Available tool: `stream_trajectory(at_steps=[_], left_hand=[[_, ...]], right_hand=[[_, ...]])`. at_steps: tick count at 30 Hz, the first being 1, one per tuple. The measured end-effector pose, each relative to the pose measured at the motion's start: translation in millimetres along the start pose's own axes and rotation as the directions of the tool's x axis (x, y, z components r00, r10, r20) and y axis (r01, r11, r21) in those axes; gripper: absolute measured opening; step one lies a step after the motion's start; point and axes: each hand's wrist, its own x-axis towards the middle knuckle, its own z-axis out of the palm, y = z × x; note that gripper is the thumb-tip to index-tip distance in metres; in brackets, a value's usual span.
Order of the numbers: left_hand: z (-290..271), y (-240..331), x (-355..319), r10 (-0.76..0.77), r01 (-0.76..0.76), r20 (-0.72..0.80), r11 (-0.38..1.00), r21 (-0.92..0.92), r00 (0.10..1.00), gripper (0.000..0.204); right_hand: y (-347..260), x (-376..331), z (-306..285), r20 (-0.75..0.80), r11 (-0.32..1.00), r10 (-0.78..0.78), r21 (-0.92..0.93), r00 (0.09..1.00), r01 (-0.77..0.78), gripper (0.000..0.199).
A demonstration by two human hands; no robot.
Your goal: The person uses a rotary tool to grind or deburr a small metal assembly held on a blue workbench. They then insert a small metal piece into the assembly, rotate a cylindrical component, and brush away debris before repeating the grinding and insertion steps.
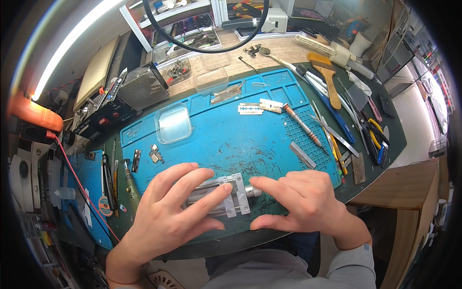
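A small silver metal vise (237,195), with guide rods and a round knob (253,191) at its right end, lies at the near edge of the blue work mat (216,144). My left hand (175,216) is over its left part with the fingers spread. The index fingertip rests on or just above the vise's end plate, and the hand hides much of the rods. On the other side, my right hand (305,202) has its thumb and index finger wide apart around the knob. That index fingertip is close to the knob; whether it touches, I cannot tell.
A clear plastic box (173,124) and small metal parts (156,154) lie on the mat's left. Razor blades (251,109) and a brown-handled pen-like tool (303,126) lie toward the right. Brushes (323,72), pliers (374,134) and tweezers (337,135) crowd the right edge.
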Motion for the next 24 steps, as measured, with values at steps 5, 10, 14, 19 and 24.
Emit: stream_trajectory(at_steps=[5, 10, 14, 19, 24], left_hand=[[-0.5, 0.4, 0.3, 0.001, -0.001, -0.005, 1.000, 0.007, 1.000, 0.062], [1.9, -0.4, 1.3, 0.021, -0.021, -0.054, 1.000, 0.004, 0.998, 0.071], [1.9, -0.8, 1.5, 0.028, -0.028, -0.074, 1.000, 0.012, 0.997, 0.071], [2.9, -0.6, 1.2, 0.020, -0.020, -0.061, 1.000, 0.006, 0.998, 0.070], [2.3, 1.0, 1.0, 0.022, -0.022, -0.027, 1.000, -0.004, 0.999, 0.072]], right_hand=[[2.1, -1.1, 0.4, 0.011, 0.999, -0.033, 0.008, 0.999, 0.032, 0.055], [-0.5, 0.0, 2.1, -0.016, 1.000, -0.002, 0.000, 1.000, 0.002, 0.049], [1.6, -0.9, 2.2, 0.001, 1.000, -0.015, 0.002, 1.000, 0.015, 0.046], [1.5, -1.1, 3.1, -0.009, 1.000, -0.014, 0.014, 1.000, 0.014, 0.046], [0.3, -0.1, 2.1, -0.003, 1.000, -0.001, 0.006, 1.000, 0.001, 0.050]])
